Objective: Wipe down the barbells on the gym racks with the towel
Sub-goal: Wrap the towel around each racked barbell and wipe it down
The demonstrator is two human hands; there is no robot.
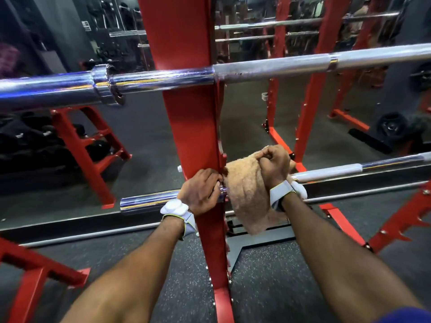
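Tan towel (245, 190) draped over lower bar (149, 202), just right of red upright (186, 89). Bunched tight in right hand (274, 164), fingers curled round cloth over bar. Left hand (198, 192) just left of towel, in front of upright, fingers wrapped round same bar. Upper bar (279, 66) above, untouched.
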